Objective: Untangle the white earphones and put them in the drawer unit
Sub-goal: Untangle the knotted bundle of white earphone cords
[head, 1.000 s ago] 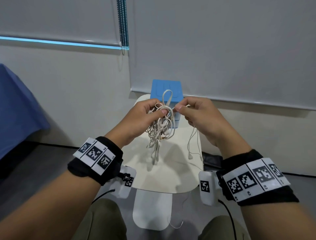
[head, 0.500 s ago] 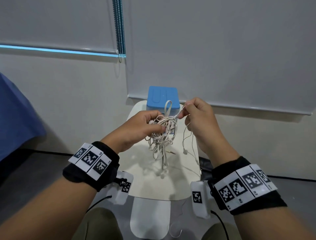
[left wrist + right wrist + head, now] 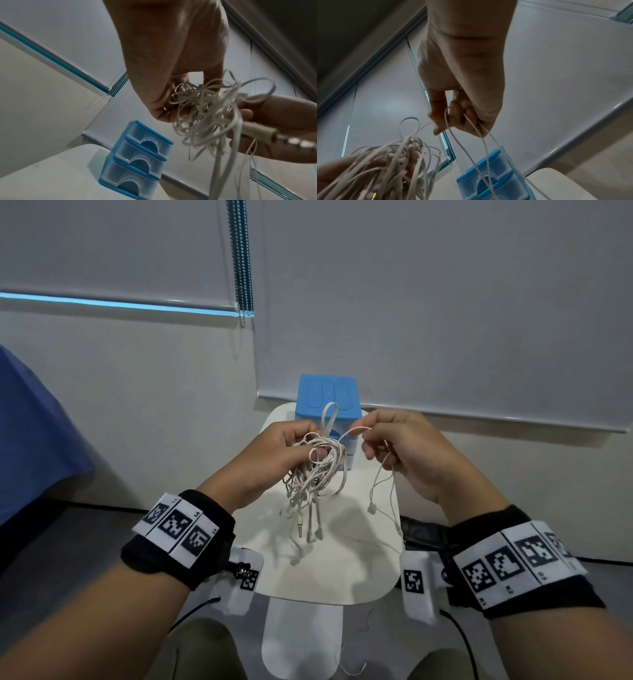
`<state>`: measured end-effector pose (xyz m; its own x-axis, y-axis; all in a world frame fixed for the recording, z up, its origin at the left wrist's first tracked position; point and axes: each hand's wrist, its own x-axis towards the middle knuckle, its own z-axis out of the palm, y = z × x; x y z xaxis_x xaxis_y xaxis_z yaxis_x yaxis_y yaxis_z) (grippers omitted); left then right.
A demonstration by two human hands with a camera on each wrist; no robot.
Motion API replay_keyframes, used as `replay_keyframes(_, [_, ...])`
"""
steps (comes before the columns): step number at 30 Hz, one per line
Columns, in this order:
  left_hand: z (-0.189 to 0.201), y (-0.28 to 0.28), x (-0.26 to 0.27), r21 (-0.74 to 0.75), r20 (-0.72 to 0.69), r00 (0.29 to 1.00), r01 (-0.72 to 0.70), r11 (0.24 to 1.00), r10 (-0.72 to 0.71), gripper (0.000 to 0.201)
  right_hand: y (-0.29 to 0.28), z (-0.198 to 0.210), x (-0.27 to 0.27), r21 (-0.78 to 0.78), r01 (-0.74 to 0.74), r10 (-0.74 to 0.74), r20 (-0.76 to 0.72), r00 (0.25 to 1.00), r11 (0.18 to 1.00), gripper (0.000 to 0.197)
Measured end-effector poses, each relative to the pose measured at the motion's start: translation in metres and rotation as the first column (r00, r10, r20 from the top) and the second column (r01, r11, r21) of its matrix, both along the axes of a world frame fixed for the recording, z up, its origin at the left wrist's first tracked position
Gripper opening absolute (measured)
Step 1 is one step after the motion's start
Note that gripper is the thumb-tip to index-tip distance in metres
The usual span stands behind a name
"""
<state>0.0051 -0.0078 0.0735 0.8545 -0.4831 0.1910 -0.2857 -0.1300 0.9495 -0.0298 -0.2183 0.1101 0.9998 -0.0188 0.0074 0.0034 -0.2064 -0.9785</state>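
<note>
Head view, nearest first: both wrists wear black bands with printed markers, and the hands are raised over the small white surface (image 3: 342, 570). The left hand (image 3: 274, 457) has its fingers curled round the bulk of the white earphones (image 3: 318, 470), a dense knot of flat cable whose loops and jack plug (image 3: 300, 529) dangle just above the surface. The right hand (image 3: 407, 450) pinches one thin strand (image 3: 352, 430) between thumb and forefinger, with two earbud leads hanging from under its palm.

Compared with half a second ago, the right hand has drawn away to the right, so the pinched strand now spans an open gap between the hands instead of lying against the bundle. A second ago the two hands were nearly touching at the knot. I judge this as one lead being teased free, yet the knot itself looks as dense as before, so untangling is at an early stage.

Farther back, the blue drawer unit (image 3: 329, 398) stands at the rear of the surface, against the wall. The left wrist view shows its three clear drawers (image 3: 137, 155) all pushed in, so stowing has not begun.
</note>
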Motion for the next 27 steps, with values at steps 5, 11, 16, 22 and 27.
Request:
replay_keyframes(5, [0.001,0.002,0.001,0.042,0.034,0.999,-0.034,0.999,0.032,0.021,-0.004,0.003,-0.002,-0.247,-0.095,0.117,0.079,0.99,0.964,0.015])
replay_keyframes(11, [0.003,0.0,-0.003,0.034,-0.014,1.0,0.017,0.999,-0.017,0.039,0.0,0.007,-0.005,-0.236,0.007,0.024,0.128,0.991,0.972,0.019])
replay_keyframes(16, [0.004,-0.005,-0.006,0.032,0.03,0.998,0.054,0.998,-0.055,0.053,0.011,-0.002,0.001,-0.069,0.251,-0.239,0.153,0.959,0.965,0.021])
replay_keyframes(22, [0.008,-0.009,-0.006,0.097,0.043,0.998,0.036,0.995,-0.04,0.015,0.014,-0.008,0.01,-0.001,0.294,-0.291,0.13,0.948,0.956,0.023])
replay_keyframes(27, [0.007,-0.007,-0.003,0.103,0.055,0.996,0.058,0.993,-0.064,0.018,0.015,-0.009,0.013,0.043,0.241,-0.245,0.181,0.953,0.97,0.018])
